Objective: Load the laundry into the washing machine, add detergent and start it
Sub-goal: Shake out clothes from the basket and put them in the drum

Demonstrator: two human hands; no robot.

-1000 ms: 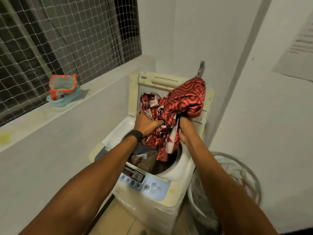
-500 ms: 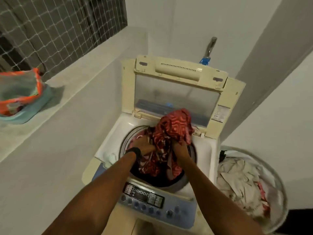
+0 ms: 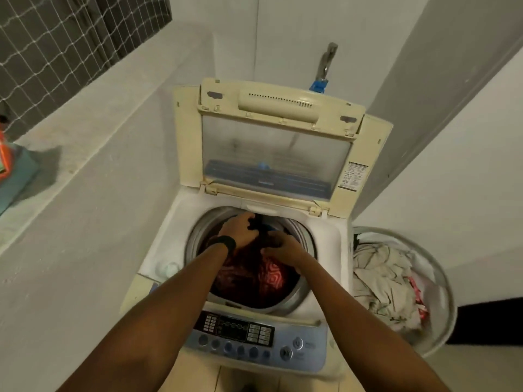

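Left hand [image 3: 239, 230] and right hand [image 3: 280, 248] reach inside the drum [image 3: 307, 244] of the washer [image 3: 331, 250]. The fingers of each are curled into a dark fold of the laundry [image 3: 268, 275], so each appears to grip cloth rather than lie flat. The load sits low in the drum, below its rim.

Step in hand: seating the load. It is best pushed down and spread evenly round the drum, with no fold left over the rim.

Edges: the rim rings both wrists closely, the raised lid [image 3: 274, 154] stands just behind the left hand's fingers, and the panel [image 3: 254, 332] lies under the forearms, whose buttons should not be brushed.

Open room: straight up, then right to the basket [image 3: 441, 281] beside the washer, where more clothes [image 3: 382, 278] wait. The wall [image 3: 99, 222] lies close on the left.
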